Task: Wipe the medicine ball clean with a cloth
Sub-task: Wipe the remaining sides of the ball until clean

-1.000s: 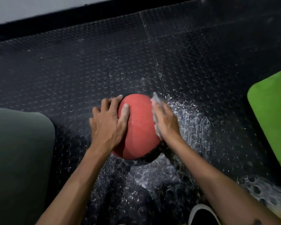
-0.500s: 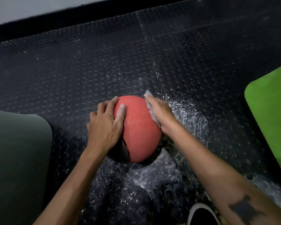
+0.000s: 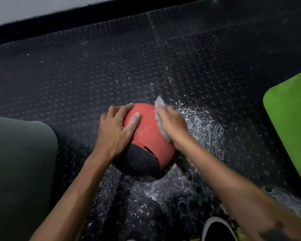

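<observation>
A red medicine ball [image 3: 146,129] with a black panel [image 3: 137,159] on its near side sits on the black studded rubber floor [image 3: 94,75]. My left hand [image 3: 115,131] rests on the ball's left side, fingers spread and the thumb lying across the red surface. My right hand [image 3: 172,122] holds a small grey cloth [image 3: 159,101] against the ball's upper right side. The cloth sticks out past the fingertips and along the hand's inner edge. The right thumb is hidden.
White dust or residue [image 3: 203,122] is smeared over the floor to the right of the ball and in front of it. A bright green mat [image 3: 292,122] lies at the right, a dark grey-green mat [image 3: 19,162] at the left. A dark shoe [image 3: 217,230] shows at the bottom edge.
The ball has turned under my hands, bringing its black panel into view at the near side. My right hand has slid the cloth up toward the ball's far top.
</observation>
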